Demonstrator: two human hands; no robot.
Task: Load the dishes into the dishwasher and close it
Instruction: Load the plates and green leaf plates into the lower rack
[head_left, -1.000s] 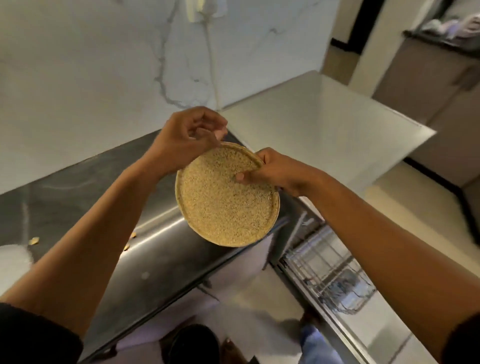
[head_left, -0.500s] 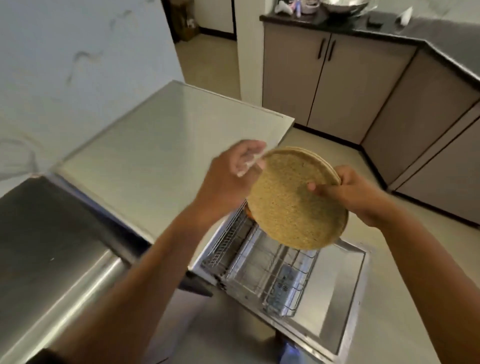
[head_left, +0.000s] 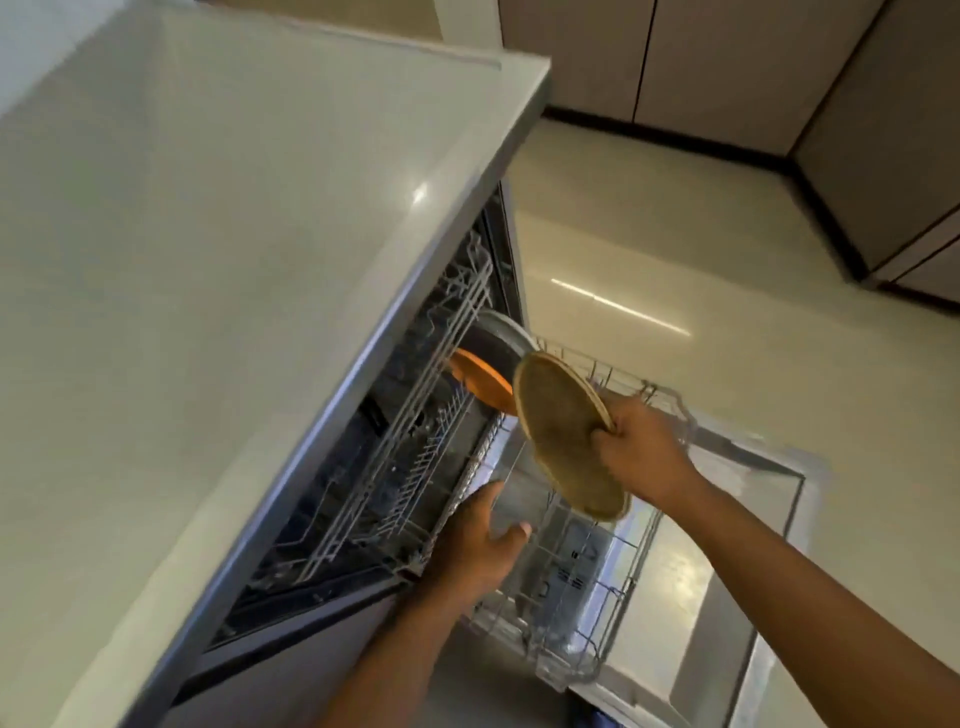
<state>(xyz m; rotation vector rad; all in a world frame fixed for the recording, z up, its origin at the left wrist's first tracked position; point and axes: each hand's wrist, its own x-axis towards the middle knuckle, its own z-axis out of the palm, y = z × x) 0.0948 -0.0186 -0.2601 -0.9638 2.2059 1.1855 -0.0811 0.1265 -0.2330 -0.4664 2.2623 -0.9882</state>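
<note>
Here the right hand (head_left: 641, 449) grips the speckled plate (head_left: 566, 441) on edge, above the lower rack (head_left: 618, 587). The left hand (head_left: 478, 540), fingers relaxed and empty, hangs nearer the rack's rim.

A speckled tan plate (head_left: 563, 441), an orange plate (head_left: 480, 382), a grey wire rack (head_left: 615, 597), cream floor (head_left: 701, 249).

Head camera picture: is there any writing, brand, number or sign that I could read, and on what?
None can be read.
The dishwasher door shows dark marks on a pale panel behind the pulled-out rack: too blurred to read.
The speckled plate in the right hand bears no writing.
</note>
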